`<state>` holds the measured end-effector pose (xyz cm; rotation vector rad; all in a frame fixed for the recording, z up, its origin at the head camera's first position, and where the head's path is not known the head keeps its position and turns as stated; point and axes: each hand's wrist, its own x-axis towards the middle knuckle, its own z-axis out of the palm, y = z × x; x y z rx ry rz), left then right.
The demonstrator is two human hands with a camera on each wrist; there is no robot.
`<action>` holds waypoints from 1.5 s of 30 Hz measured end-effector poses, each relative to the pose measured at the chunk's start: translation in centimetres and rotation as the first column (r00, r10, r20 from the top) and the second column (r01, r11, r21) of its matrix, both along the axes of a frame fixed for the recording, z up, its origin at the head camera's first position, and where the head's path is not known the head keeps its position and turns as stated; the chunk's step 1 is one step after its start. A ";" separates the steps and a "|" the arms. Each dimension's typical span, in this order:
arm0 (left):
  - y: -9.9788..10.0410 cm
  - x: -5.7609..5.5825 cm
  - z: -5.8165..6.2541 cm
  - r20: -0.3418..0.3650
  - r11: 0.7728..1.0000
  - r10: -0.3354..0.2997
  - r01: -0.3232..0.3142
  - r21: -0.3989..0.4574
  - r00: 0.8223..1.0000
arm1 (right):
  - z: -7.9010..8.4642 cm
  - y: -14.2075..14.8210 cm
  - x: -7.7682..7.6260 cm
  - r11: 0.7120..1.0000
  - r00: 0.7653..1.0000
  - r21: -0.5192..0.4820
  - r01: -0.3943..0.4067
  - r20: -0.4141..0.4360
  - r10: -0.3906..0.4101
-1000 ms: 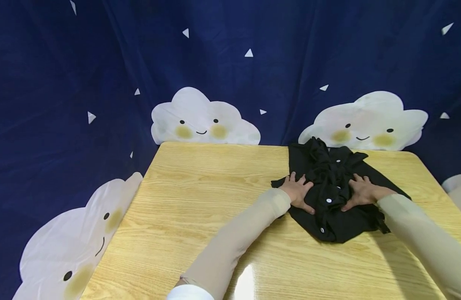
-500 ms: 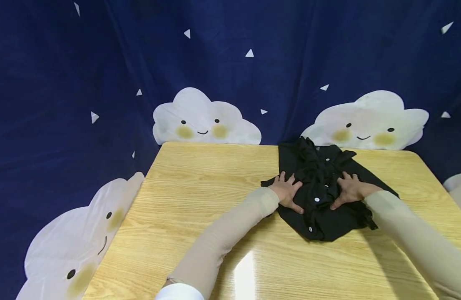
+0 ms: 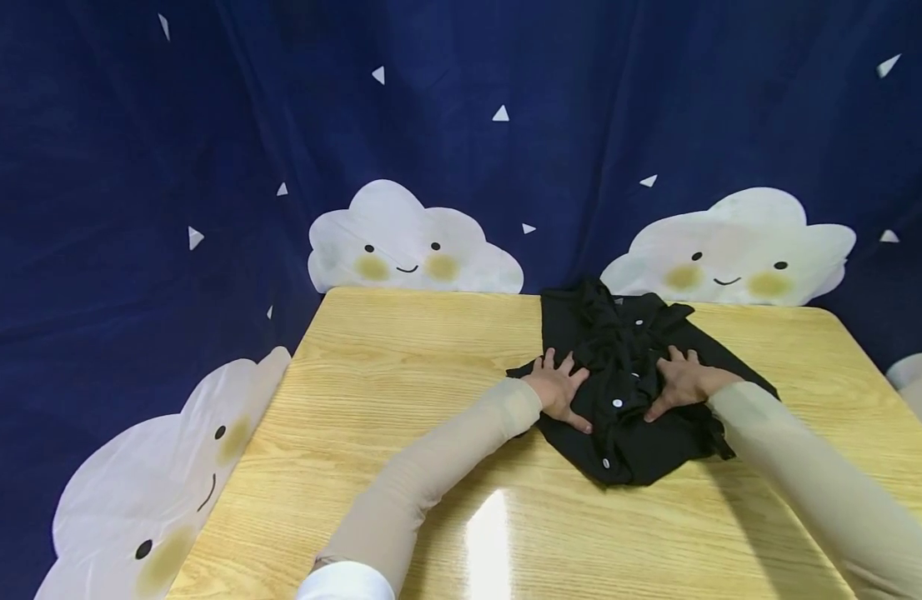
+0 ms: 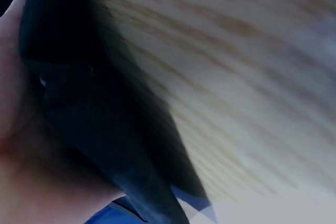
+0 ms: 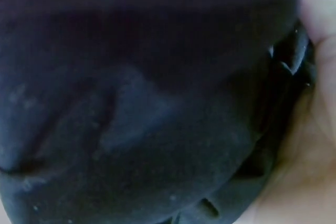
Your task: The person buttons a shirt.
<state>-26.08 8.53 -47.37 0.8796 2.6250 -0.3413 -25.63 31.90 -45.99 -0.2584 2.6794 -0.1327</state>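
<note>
A black buttoned shirt (image 3: pixel 659 446) lies crumpled at the right of the table's middle, its far end at the back edge. White buttons run down its centre. My left hand (image 3: pixel 557 390) rests on the shirt's left side with fingers spread. On the right side my right hand (image 3: pixel 682 383) lies on the fabric, fingers and thumb likewise spread. The left wrist view has dark cloth (image 4: pixel 121 124) right against the palm, with wood grain beyond. Dark fabric (image 5: pixel 157 119) fills most of the right wrist view, the hand (image 5: pixel 310 145) along its right side.
The light wooden table (image 3: pixel 401 350) reaches back to a dark blue curtain (image 3: pixel 446 100) printed with smiling clouds and white triangles. Beige sleeves (image 3: pixel 431 467) cover both forearms. A bright reflection shows on the table's near part.
Both hands and the black shirt have shifted left across the table together. The fingers have stayed spread on the cloth, and the shirt keeps much the same shape.
</note>
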 end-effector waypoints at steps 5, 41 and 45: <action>-1.2 -0.1 0.0 0.012 1.000 0.000 0.000 -0.004 1.000 | 0.2 -1.2 -0.3 1.000 1.000 0.012 0.002 0.018 -0.002; -7.4 -0.3 -0.1 0.041 0.999 0.010 -0.012 0.049 0.999 | 0.4 -7.1 -1.9 0.998 0.998 0.028 -0.052 0.047 0.050; -8.0 -0.3 -0.1 0.037 0.999 0.015 -0.017 0.041 0.999 | 0.5 -7.7 -2.0 0.997 0.997 0.028 -0.065 0.046 0.064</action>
